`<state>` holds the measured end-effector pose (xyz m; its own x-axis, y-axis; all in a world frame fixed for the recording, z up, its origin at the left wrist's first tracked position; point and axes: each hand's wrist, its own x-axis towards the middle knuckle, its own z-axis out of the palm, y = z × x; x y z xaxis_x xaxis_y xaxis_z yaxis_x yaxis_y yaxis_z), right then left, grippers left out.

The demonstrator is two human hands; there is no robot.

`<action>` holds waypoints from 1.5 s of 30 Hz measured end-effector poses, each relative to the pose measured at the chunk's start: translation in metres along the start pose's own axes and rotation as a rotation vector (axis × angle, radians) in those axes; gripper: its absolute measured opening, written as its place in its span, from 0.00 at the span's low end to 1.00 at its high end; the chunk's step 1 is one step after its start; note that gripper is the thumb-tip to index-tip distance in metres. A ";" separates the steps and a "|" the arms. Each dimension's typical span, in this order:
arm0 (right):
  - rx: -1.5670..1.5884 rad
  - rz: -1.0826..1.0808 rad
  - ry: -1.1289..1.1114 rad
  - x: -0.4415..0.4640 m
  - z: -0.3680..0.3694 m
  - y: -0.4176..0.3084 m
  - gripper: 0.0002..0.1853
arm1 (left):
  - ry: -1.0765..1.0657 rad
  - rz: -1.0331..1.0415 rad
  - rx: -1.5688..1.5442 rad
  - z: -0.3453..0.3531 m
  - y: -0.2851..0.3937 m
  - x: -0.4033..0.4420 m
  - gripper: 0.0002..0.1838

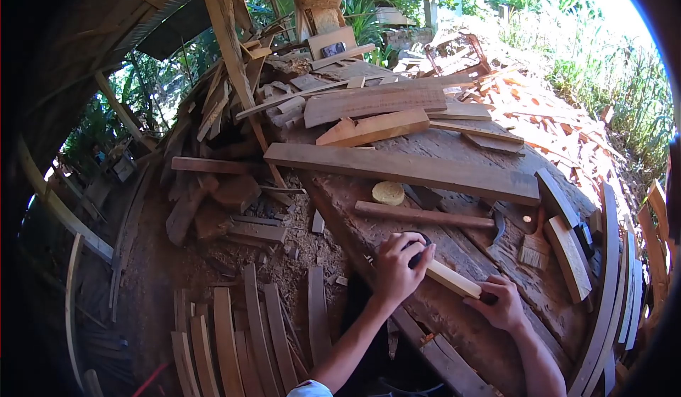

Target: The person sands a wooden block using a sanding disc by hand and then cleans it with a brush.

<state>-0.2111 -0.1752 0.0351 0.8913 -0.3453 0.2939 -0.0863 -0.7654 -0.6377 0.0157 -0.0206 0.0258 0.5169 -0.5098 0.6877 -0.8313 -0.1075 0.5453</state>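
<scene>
A short, pale wooden strip (452,279) lies slantwise over the workbench (454,326), between my two hands. My left hand (399,269) is closed at its upper left end, around a dark rounded object (417,249) whose kind I cannot make out. At the strip's lower right end, the fingers of my right hand (502,302) pinch the wood, with a small dark patch showing beside them. Just beyond my hands lies a claw hammer (425,215), its head to the right. A paintbrush (533,249) rests bristles toward me, right of the hammer head.
A round yellowish block (388,193) sits behind the hammer. A long plank (404,170) crosses the bench, with offcuts (376,106) heaped beyond. Upright boards (227,340) stand at the lower left, and long curved pieces (606,276) line the right. A wooden post (228,42) rises behind.
</scene>
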 end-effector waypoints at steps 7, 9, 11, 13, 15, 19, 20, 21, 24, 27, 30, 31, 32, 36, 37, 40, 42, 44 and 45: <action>-0.001 -0.062 -0.040 -0.007 0.003 0.025 0.14 | -0.228 0.219 -0.235 0.024 0.074 -0.026 0.11; 0.017 0.002 -0.046 -0.003 -0.001 0.008 0.14 | -0.301 0.228 -0.334 0.020 0.053 -0.015 0.12; 0.070 0.075 -0.036 -0.001 -0.004 -0.005 0.14 | -0.226 0.184 -0.192 0.010 0.029 -0.003 0.13; 0.035 0.029 -0.014 0.000 -0.001 0.000 0.16 | -0.100 0.117 -0.133 0.007 -0.004 0.004 0.11; 0.007 -0.028 0.003 -0.001 0.000 0.003 0.18 | -0.033 0.085 0.036 0.003 -0.010 0.010 0.11; 0.025 -0.003 -0.018 0.002 0.000 0.001 0.17 | -0.163 0.119 -0.039 0.018 0.039 -0.011 0.07; 0.025 -0.008 -0.014 0.000 -0.001 0.000 0.15 | -0.166 0.113 -0.043 0.020 0.053 -0.019 0.07; 0.023 -0.004 -0.018 -0.001 -0.002 0.005 0.15 | -0.200 0.177 -0.120 0.022 0.063 -0.025 0.07; -0.010 -0.084 -0.048 -0.003 -0.001 0.014 0.16 | -0.237 0.218 -0.244 0.019 0.058 -0.023 0.07; 0.039 -0.034 -0.021 0.000 -0.002 0.002 0.18 | -0.177 0.172 -0.140 0.010 0.020 -0.006 0.08; 0.026 -0.010 -0.021 0.001 -0.001 0.000 0.18 | -0.013 0.081 0.017 0.000 -0.015 0.007 0.11; 0.039 0.011 -0.015 0.000 -0.001 -0.001 0.18 | 0.005 0.064 0.068 0.000 -0.014 0.009 0.11; 0.050 0.030 -0.010 0.001 -0.001 -0.001 0.17 | 0.026 0.047 0.118 0.001 -0.011 0.011 0.12; 0.055 0.040 -0.058 0.001 -0.002 0.004 0.16 | -0.098 0.074 -0.040 0.014 0.034 -0.007 0.11; 0.046 0.035 -0.063 0.000 -0.004 0.005 0.16 | -0.150 0.136 -0.105 0.015 0.041 -0.011 0.11; 0.044 0.052 -0.078 0.001 -0.006 0.003 0.16 | -0.220 0.187 -0.234 0.012 0.028 -0.006 0.11; 0.051 0.077 -0.083 0.002 -0.006 -0.002 0.15 | -0.135 0.118 -0.077 0.005 0.009 0.005 0.10; 0.097 0.095 -0.028 0.003 -0.003 -0.006 0.14 | 0.010 0.036 -0.006 0.002 -0.008 0.013 0.12; 0.089 0.100 -0.030 0.002 -0.004 -0.008 0.14 | -0.009 0.025 0.018 0.006 -0.005 0.008 0.12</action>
<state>-0.2102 -0.1723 0.0437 0.8934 -0.3997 0.2052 -0.1363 -0.6762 -0.7240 0.0227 -0.0298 0.0259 0.4938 -0.5201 0.6969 -0.8478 -0.1096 0.5189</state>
